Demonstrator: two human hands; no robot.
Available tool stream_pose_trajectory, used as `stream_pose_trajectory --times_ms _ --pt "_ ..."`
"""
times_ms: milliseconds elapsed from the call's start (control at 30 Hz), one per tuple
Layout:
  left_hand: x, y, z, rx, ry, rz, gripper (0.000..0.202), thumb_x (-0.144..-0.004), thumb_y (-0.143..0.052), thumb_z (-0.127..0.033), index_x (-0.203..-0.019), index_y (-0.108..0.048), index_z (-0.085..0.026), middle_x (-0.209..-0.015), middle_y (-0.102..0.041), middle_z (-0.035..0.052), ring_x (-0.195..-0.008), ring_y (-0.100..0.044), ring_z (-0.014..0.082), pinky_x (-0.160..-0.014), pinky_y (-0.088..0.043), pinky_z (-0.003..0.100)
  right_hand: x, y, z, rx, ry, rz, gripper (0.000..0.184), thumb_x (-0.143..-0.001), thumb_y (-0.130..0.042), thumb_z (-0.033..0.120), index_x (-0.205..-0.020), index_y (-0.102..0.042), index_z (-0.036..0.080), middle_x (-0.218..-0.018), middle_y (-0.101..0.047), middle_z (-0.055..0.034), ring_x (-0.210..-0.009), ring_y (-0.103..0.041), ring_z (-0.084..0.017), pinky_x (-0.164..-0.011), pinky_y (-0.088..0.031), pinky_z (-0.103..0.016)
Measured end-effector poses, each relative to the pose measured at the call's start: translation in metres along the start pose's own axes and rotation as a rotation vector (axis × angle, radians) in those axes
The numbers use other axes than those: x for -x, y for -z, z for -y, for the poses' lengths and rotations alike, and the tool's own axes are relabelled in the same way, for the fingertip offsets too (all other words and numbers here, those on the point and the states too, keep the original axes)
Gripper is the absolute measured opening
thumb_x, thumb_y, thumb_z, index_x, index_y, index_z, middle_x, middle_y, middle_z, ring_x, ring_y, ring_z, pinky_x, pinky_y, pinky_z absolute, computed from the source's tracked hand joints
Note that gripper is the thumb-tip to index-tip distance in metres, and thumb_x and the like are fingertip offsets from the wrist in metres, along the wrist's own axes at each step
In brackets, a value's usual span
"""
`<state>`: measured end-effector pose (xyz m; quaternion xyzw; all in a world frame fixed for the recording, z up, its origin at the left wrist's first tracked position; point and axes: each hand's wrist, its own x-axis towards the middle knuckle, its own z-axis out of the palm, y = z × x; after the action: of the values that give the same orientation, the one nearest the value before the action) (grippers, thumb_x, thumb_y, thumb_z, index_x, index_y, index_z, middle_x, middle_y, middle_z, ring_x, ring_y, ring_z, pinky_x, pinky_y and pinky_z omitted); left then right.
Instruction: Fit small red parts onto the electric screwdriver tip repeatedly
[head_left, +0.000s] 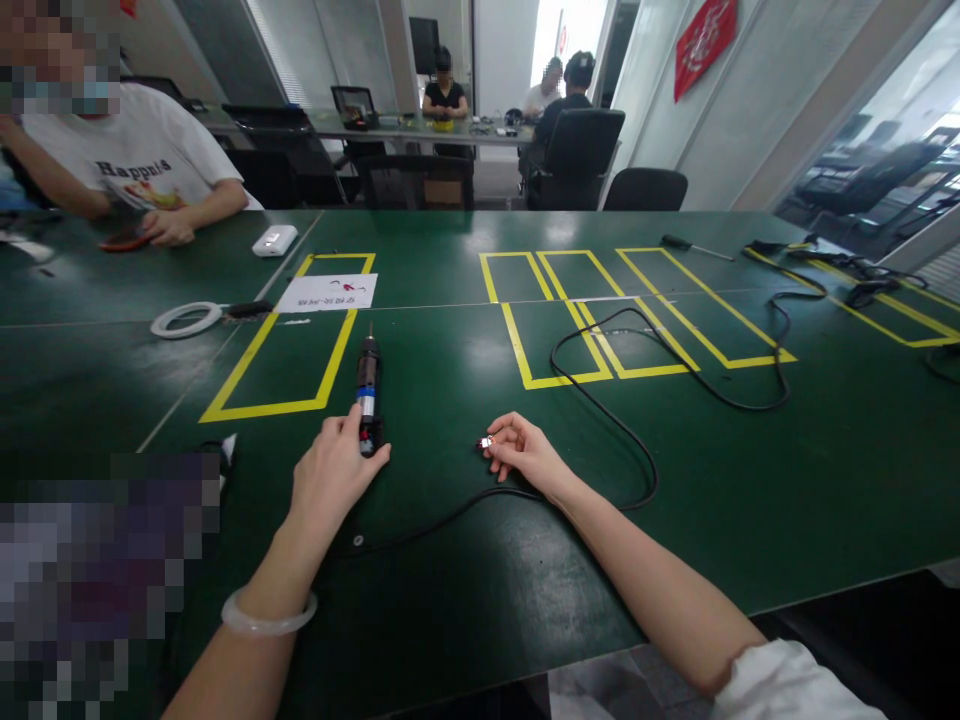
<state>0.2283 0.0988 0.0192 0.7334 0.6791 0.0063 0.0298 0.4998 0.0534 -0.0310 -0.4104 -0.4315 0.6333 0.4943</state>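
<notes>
At your green table (442, 350), a power screwdriver (367, 372) pointed away from you, left of a small metal part (486, 442).
Your left hand (326, 468) touched the screwdriver's rear end; whether it gripped could not be told. Your right hand (527, 452) pinched the part.

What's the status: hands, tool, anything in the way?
Left hand at rear of power screwdriver, bit pointing away. Right hand pinching small shiny piece. Black cable passing under right wrist.
</notes>
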Motion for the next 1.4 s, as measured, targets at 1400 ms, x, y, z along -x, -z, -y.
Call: stream_pose_trajectory --times_ms 1400 --pt "0.041 -0.017 -0.088 0.131 -0.328 -0.053 0.077 -0.081 -0.06 -0.045 -0.147 -0.034 -0.017 -0.127 -0.05 0.0137 -0.104 -0.058 0.0272 -0.077 -0.051 0.034 -0.002 -0.017 0.001 0.719 0.165 -0.104 0.011 -0.079 -0.071 0.018 -0.087 -0.065 0.014 -0.072 -0.061 0.0029 -0.058 -0.053 -0.009 -0.057 -0.041 -0.019"
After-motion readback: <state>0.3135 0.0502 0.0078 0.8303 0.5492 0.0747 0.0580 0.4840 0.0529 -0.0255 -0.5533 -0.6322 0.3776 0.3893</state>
